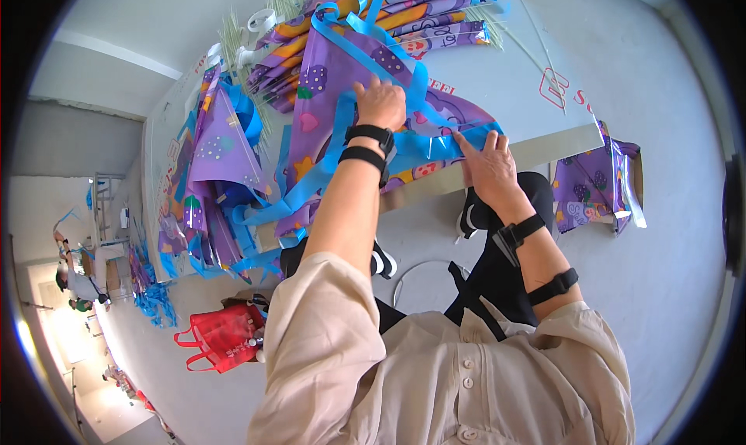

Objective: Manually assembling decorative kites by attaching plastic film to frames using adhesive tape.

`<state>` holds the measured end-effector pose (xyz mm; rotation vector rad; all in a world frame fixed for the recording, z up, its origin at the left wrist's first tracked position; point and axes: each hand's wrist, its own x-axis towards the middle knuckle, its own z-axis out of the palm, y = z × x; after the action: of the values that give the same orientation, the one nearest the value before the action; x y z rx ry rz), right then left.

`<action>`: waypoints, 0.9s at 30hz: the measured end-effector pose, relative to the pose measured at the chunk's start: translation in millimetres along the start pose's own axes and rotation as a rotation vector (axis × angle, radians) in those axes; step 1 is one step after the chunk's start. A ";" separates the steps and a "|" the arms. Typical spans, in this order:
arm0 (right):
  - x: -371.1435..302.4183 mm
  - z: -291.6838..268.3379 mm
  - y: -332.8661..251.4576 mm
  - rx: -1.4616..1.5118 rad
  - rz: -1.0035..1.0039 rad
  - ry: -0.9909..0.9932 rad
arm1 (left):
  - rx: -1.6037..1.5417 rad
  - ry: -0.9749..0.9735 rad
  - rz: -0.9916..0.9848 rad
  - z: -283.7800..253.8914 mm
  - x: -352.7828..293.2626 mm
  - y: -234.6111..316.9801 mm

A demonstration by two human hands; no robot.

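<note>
A purple printed plastic sheet (pixel 315 107), kite-like in its pointed shape, is spread on the table before me. A wide blue ribbon (pixel 420 151) runs along its near edge, and more blue ribbon loops over it. My left hand (pixel 381 105) is closed on the sheet's middle, fingers curled down; what they pinch is hidden. At the right end of the blue edge, my right hand (pixel 491 165) rests with thumb and fingers apart, fingertips touching the ribbon and sheet. Both wrists wear black bands.
Rolled purple sheets (pixel 435 17) and thin pale rods (pixel 233 45) lie at the far side of the table (pixel 536 126). A heap of purple sheets (pixel 225 150) sits left. An open box (pixel 594 182) stands right; a red bag (pixel 225 338) is on the floor. People are far left.
</note>
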<state>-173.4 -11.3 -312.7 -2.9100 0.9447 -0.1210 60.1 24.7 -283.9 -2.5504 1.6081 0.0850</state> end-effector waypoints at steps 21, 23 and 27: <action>-1.9 13.9 13.1 -0.002 -0.022 0.078 | -1.130 0.937 -1.013 -12.5 -337.9 -265.8; -4.3 13.9 13.4 0.020 -0.035 0.104 | -1.073 0.779 -1.181 10.4 -364.5 -269.5; 0.8 9.5 9.0 -0.041 -0.040 0.069 | 0.041 0.220 -0.956 26.8 -381.9 -267.7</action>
<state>-177.0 -18.6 -323.0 -2.9811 0.9094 -0.2076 136.9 483.9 -246.6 -3.0560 0.2741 -0.3194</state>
